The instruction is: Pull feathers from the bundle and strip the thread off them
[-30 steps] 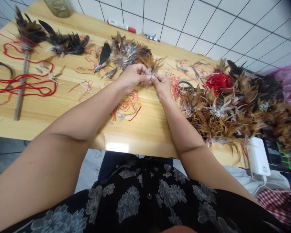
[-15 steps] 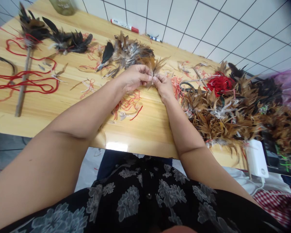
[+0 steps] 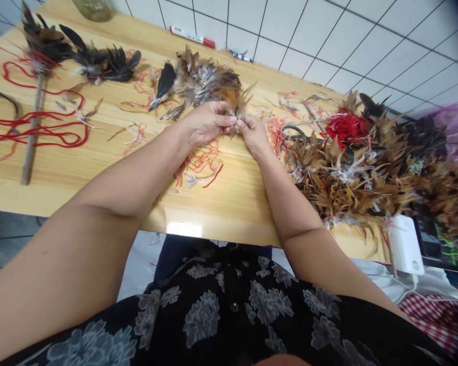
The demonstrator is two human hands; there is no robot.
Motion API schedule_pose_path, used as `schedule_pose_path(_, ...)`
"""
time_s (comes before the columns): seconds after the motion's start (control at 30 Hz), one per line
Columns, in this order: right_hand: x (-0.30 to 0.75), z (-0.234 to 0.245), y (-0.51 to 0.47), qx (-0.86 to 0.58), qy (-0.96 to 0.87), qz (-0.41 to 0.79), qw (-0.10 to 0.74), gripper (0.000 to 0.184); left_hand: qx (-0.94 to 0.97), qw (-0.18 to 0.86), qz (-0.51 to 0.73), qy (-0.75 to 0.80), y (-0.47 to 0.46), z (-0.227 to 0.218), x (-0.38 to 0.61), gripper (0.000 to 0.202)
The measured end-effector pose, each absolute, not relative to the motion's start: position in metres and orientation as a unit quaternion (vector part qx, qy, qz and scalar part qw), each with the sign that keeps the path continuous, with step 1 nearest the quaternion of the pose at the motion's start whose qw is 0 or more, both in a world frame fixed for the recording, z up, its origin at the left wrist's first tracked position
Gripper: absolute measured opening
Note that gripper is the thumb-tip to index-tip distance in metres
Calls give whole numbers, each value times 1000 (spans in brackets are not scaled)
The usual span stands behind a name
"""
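Observation:
Both my hands meet above the middle of the wooden table (image 3: 229, 203), fingertips pinched together. Between them is a small bunch of brown feathers (image 3: 237, 99), its tips fanning upward and its quill ends at my fingers. My left hand (image 3: 211, 122) grips the bunch between thumb and fingers. My right hand (image 3: 253, 133) pinches the base of the same bunch from the other side. Just behind my left hand lies a pile of brown and grey feathers (image 3: 206, 81), with a dark feather (image 3: 165, 81) at its left. Red thread scraps (image 3: 202, 160) lie below my hands.
At left lie a stick with dark feathers (image 3: 34, 127), red cord (image 3: 61, 134) and more black feathers (image 3: 103, 63). A red-capped marker (image 3: 193, 37) is near the tiled wall. Feather bundles (image 3: 351, 183), a red thread bundle (image 3: 345, 127) and a white power bank (image 3: 405, 244) occupy the right.
The whole view has shifted slightly, with table items a little further left. Both hands stay together on the feather bunch, with only slight finger movement.

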State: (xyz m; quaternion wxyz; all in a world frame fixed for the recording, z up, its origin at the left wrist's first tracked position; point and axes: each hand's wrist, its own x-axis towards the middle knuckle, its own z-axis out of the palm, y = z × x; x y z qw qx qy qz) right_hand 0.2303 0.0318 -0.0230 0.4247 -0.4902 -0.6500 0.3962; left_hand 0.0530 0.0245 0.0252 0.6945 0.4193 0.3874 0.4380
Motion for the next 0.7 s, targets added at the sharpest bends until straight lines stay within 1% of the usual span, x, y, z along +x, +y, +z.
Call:
schedule_pose_path(0.17,227,-14,23,-454,-629,474,416,60,443,703,422,363,23,26,45,29)
schedule_pose_path(0.27,227,-9,20,-450,-620,487,419,65,465,693,406,372,22,27,41,31)
schedule_pose_path(0.43,226,0,14,-449,-607,497,427,62,469,682,402,390,20,31,45,28)
schedule_pose_path(0.57,224,11,7,-441,-581,520,444,54,405,713,445,360,19,37,50,36)
schedule_pose_path(0.7,223,18,3,-427,-567,546,445,44,355,726,460,368,20,41,49,38)
